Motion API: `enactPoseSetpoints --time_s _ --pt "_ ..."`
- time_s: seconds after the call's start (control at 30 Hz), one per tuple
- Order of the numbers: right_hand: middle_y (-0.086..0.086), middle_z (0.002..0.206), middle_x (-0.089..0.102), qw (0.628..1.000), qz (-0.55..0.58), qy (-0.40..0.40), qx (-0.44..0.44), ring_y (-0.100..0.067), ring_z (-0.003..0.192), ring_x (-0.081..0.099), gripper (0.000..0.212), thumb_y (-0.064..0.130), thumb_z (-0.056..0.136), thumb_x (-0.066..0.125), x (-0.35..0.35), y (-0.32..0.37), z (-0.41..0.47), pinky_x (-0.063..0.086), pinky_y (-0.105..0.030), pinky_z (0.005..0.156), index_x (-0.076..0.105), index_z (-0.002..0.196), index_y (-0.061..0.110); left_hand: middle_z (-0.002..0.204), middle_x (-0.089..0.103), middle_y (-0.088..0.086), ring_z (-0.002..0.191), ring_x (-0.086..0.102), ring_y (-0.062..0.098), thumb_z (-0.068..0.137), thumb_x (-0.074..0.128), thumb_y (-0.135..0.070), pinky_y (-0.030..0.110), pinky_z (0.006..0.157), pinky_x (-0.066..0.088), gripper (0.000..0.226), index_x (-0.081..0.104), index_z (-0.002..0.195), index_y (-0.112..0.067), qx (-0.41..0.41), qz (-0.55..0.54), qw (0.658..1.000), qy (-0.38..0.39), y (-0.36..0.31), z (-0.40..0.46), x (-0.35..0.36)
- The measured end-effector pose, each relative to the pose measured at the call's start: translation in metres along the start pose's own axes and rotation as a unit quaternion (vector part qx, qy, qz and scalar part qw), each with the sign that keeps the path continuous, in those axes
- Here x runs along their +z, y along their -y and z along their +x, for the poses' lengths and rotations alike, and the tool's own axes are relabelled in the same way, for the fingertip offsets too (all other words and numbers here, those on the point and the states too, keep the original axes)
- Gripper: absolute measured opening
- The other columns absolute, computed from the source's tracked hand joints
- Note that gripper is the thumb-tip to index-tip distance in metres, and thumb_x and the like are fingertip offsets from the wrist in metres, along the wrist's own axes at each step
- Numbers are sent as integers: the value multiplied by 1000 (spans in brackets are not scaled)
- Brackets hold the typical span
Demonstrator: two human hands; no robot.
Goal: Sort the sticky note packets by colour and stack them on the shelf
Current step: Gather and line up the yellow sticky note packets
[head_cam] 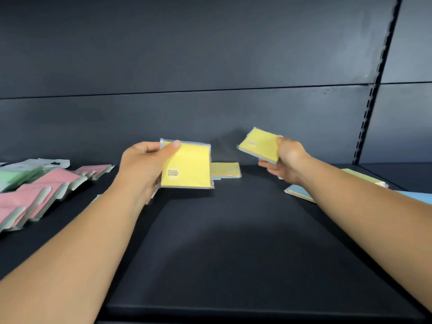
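- Yellow dominates the middle of the frame: the left hand [142,164] grips a yellow packet [187,166] in clear wrap, thumb across its top left corner, fingers hidden behind it. The packet is lifted off the shelf [233,230] and faces the camera, with a small round label near its lower left corner (print too small to read).
- At centre right, the right hand [286,160] is closed on a second yellow packet [259,145], tilted so its left end sits higher; a pale blue edge shows along its underside.
- Between the two hands, toward the back of the dark shelf, a third yellow packet [225,170] lies flat, its left end hidden behind the packet in the left hand.
- At the left edge of the frame, pink packets [42,190] lie overlapping in a slanted row, each with a pale green edge; a green packet [14,177] and a whitish wrapper sit just behind them.
- At the right, partly behind the right forearm, a blue packet [299,191] lies on the shelf with another yellowish packet [364,177] just beyond it, and a blue corner shows at the frame's right edge.
- Dark grey back panels [210,54] rise behind the shelf, with a slotted upright [374,90] at upper right.
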State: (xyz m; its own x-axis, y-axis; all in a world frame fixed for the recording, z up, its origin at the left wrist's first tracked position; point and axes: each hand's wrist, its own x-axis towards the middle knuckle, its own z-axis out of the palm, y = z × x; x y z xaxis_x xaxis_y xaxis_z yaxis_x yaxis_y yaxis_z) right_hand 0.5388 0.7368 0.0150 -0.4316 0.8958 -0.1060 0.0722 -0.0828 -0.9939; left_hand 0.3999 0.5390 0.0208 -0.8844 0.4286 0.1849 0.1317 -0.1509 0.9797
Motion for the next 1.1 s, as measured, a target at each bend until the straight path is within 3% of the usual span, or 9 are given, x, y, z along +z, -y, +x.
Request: enactPoseSetpoints --time_s 0.1,0.2,0.37,0.47,0.53,0.67,0.83,0.97,1.1 --pt "1 73 55 999 -2 42 34 -21 62 57 26 35 98 26 30 -4 -2 45 -26 75 48 88 23 83 65 2 73 63 20 77 74 -23 33 74 54 17 61 83 -14 32 71 997 -20 -1 5 -9" --pt "2 79 57 998 19 59 25 -17 51 57 23 33 97 27 42 -14 -2 43 -23 64 49 94 25 75 60 -4 63 57 14 78 73 -25 24 55 45 17 58 73 -20 56 129 990 -21 0 7 -12" --pt "1 80 62 997 14 73 37 -23 65 62 23 30 96 32 47 -6 -4 49 -28 82 54 96 23 83 62 2 66 55 15 76 75 -29 25 56 43 20 60 83 -16 29 150 988 -3 11 9 -4" --pt "-9 96 65 998 -2 52 35 -29 94 65 26 30 97 32 37 1 -11 42 -34 90 54 89 19 101 66 12 85 61 27 71 79 -26 34 75 49 28 55 80 -15 -32 88 995 31 23 15 10" --pt "-6 83 60 998 34 34 26 -24 81 62 29 27 98 31 28 7 -14 44 -37 91 48 76 19 105 65 15 88 61 29 71 79 -26 34 76 46 30 51 77 -17 -58 75 994 47 28 21 24" --pt "-3 79 57 995 94 15 7 -16 67 55 21 15 97 41 3 9 -19 48 -35 72 47 77 17 101 68 17 89 67 32 76 75 -21 43 87 53 24 61 87 -5 -124 70 985 94 33 31 47" --pt "-5 76 58 992 105 61 40 -16 61 60 16 9 94 50 -11 0 -23 53 -29 44 49 78 11 76 59 14 67 58 24 82 61 9 34 66 49 10 56 77 1 -135 78 980 124 35 32 49" --pt "-2 71 55 985 -28 153 74 -14 54 61 15 13 93 50 -2 -3 -26 53 -23 43 49 78 15 75 57 8 81 55 26 81 70 -15 41 89 51 21 54 67 -13 -49 249 960 118 36 34 48" --pt "-1 70 59 977 -79 190 59 -11 54 61 11 16 90 58 8 -7 -31 53 -21 45 54 80 14 77 58 12 81 58 29 82 68 -25 46 89 51 31 50 59 -15 -6 318 942 110 40 37 47"
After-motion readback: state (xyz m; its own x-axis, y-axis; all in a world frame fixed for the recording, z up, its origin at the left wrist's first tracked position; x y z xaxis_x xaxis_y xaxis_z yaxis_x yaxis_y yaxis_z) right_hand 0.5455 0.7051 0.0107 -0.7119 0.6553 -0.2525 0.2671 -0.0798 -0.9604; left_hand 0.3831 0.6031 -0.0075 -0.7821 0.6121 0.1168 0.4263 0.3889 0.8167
